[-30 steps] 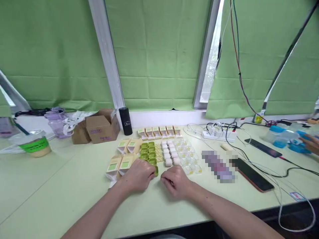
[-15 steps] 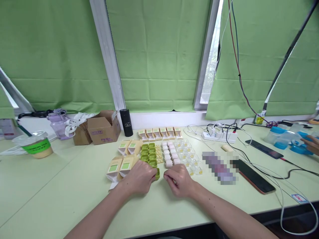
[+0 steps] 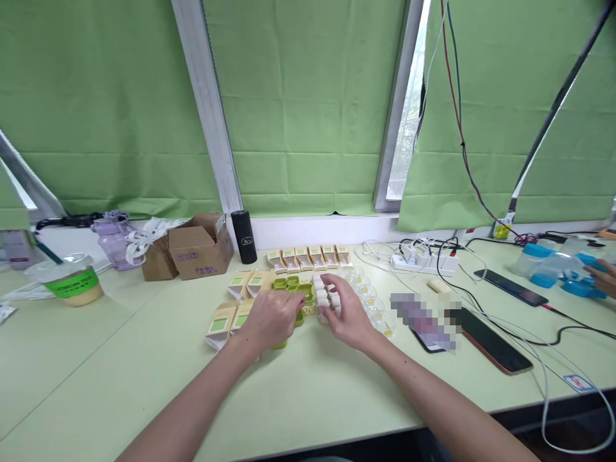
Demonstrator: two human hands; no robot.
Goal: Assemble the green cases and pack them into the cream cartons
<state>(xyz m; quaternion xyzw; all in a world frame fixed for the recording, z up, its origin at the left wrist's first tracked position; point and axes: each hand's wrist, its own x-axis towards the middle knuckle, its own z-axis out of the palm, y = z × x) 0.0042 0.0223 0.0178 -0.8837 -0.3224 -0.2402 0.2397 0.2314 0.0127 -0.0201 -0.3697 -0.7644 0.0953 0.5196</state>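
Head view: narrow pinch at left hand, apparently on green container, likely by the edge to keep its opening free. Wide, curved spread at right hand, around white pieces; cannot tell whether touching any. Clear cups just right; other green containers and paper cartons to left, probably grouped by kind for easy reach. Behind, row of small cartons. Farther out, black canister, power strip, co-worker's hand.

The table is open along its front, but 6 cartons (1 row) obstruct the back centre.
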